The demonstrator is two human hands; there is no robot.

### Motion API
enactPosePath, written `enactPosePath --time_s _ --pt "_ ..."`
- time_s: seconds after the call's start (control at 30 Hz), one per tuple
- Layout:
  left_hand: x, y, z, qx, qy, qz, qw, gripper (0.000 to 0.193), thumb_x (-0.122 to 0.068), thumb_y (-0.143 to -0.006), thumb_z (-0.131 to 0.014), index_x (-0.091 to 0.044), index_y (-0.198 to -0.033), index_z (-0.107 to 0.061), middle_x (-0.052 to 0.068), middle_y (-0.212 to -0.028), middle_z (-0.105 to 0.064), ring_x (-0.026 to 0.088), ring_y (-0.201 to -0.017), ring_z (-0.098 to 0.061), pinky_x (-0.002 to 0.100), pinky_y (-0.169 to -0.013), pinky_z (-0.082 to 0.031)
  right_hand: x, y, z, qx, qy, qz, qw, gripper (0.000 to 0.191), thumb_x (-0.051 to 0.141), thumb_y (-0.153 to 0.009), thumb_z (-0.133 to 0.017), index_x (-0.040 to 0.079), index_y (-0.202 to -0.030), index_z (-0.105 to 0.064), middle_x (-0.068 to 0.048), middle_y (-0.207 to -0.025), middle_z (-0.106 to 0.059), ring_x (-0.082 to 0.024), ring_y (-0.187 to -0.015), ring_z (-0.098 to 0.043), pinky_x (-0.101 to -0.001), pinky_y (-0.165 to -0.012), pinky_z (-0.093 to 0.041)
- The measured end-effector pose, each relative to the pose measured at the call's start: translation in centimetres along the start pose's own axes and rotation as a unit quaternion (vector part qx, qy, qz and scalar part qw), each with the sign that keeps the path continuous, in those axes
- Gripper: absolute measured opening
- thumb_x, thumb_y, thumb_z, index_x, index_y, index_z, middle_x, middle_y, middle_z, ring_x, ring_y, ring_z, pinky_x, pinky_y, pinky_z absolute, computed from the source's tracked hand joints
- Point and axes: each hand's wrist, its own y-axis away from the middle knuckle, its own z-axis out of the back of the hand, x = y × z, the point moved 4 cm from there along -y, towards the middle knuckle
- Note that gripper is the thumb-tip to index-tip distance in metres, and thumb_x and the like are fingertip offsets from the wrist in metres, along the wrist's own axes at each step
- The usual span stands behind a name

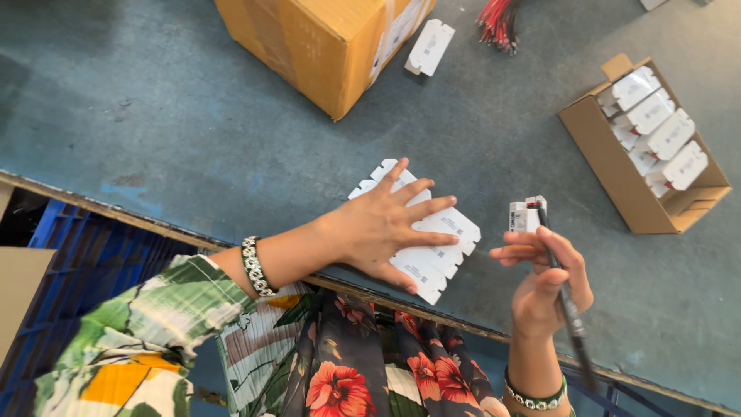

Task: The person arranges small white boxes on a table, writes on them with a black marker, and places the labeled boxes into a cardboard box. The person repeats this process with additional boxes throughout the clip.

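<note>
My left hand (pixel 382 225) lies flat, fingers spread, on a stack of flat white die-cut cardboard blanks (pixel 444 247) near the front edge of the grey-blue table (pixel 193 139). My right hand (pixel 544 282) hovers just to the right of the stack. It grips a dark pen (pixel 570 313) and a small white rectangular part with a red mark (pixel 525 215), which sticks up above the fingers. Both wrists carry beaded bracelets.
An open brown carton (pixel 617 166) at the right holds several small white boxes. A large sealed cardboard box (pixel 324 42) stands at the top, a single white blank (pixel 429 48) beside it. Red wires (pixel 498 22) lie at the top edge. A blue crate (pixel 85 247) sits below the table.
</note>
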Motion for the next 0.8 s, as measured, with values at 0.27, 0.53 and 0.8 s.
enactPosePath --time_s 0.27,0.53,0.8 --pt "0.0 3.0 4.2 -0.123 0.087 0.107 0.983 0.084 -0.07 -0.082 -0.067 -0.026 -0.152 -0.051 0.014 -0.161 -0.041 0.041 -0.148 -0.04 0.064 -0.119 -0.021 -2.2 -2.9 -4.4 0.031 -0.336 -0.199 0.92 0.023 0.016 -0.11 -0.06 -0.006 -0.109 -0.064 -0.012 -0.113 -0.056 -0.025 -0.094 -0.07 -0.0287 -0.067 -0.056" --pt "-1.9 12.1 4.2 -0.285 0.151 0.325 0.889 0.042 -0.036 -0.09 -0.08 -0.013 -0.122 -0.066 0.002 -0.12 -0.071 0.022 -0.113 -0.067 0.038 -0.1 -0.047 -0.7 -2.1 -11.1 0.255 -0.168 -0.213 0.928 0.021 -0.015 -0.087 -0.07 0.002 -0.094 -0.061 -0.009 -0.106 -0.058 -0.017 -0.096 -0.067 -0.0253 -0.069 -0.056" --pt "-2.4 12.1 2.1 -0.265 0.021 0.295 0.918 0.035 -0.027 -0.09 -0.083 -0.015 -0.121 -0.072 -0.005 -0.109 -0.071 0.016 -0.101 -0.069 0.035 -0.09 -0.05 1.4 -1.8 -14.3 0.346 -0.033 -0.125 0.929 0.021 -0.009 -0.083 -0.079 0.005 -0.083 -0.063 -0.005 -0.098 -0.059 -0.012 -0.092 -0.065 -0.025 -0.077 -0.054"
